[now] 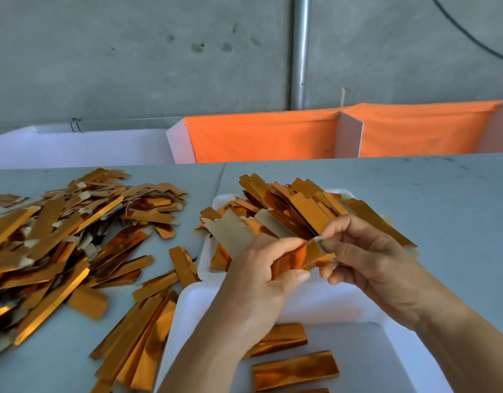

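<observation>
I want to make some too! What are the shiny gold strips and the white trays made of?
The gold strips look like thin cardboard with a mirror-like gold foil face: they reflect light, and flipped ones show a dull beige back. The held strip, between left hand and right hand, bends like card. The white trays seem foam or matte plastic: thick rounded rims, no shine.

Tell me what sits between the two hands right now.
A partly folded gold carton, gripped by the left hand and pinched by the right hand, seen in the head view.
</observation>
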Available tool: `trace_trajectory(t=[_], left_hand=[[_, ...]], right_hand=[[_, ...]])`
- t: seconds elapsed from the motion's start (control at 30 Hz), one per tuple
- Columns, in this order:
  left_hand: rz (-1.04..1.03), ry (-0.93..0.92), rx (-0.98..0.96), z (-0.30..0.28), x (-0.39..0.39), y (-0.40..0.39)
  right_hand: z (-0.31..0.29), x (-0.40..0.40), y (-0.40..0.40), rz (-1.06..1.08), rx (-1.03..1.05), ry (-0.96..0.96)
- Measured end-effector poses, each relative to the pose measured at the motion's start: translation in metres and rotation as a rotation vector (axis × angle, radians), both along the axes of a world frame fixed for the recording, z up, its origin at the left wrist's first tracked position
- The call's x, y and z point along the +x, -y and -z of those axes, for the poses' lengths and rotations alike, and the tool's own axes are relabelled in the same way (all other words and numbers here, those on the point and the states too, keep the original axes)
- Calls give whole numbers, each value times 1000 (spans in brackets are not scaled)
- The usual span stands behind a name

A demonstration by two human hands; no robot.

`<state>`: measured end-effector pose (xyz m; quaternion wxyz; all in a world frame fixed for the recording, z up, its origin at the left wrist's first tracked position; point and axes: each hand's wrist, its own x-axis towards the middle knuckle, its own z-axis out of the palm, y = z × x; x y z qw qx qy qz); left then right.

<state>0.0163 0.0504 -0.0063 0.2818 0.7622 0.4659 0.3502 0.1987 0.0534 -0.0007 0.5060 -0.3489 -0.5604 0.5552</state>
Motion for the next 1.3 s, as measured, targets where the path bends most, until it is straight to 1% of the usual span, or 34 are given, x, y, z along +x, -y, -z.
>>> trace_trajectory(t=[0.07, 0.17, 0.3, 0.4, 0.53, 0.63, 0.73, 0.8, 0.93, 1.0, 1.1, 1.3], left_hand=[[12, 8, -10, 0, -1, 0], [27, 81, -33, -3, -2, -1], [42, 138, -60, -3, -8, -1], [38, 88, -77, -2, -9, 0], [24, 23, -73, -1, -9, -1], [22, -8, -46, 0, -10, 0], [21, -46, -17, -1, -8, 2], [23, -61, -8, -2, -7, 3], [22, -9, -36, -7, -9, 5], [27, 13, -51, -9, -10, 5], [24, 17, -65, -11, -11, 5], [42, -20, -72, -12, -11, 8]], right_hand=[[0, 0, 1, 8, 24, 21], [-2, 3, 3, -5, 63, 50], [-6, 4, 7, -1, 126, 177], [-6, 3, 8, 23, 146, 240], [-5, 2, 9, 2, 100, 229], [-4, 2, 7, -3, 112, 303], [0, 2, 6, 42, 119, 353], [1, 0, 6, 36, 91, 320], [-4, 1, 6, -157, -105, -39], [-3, 1, 4, -185, -152, -139], [1, 1, 2, -227, -188, -166], [0, -1, 1, -214, -219, -87]])
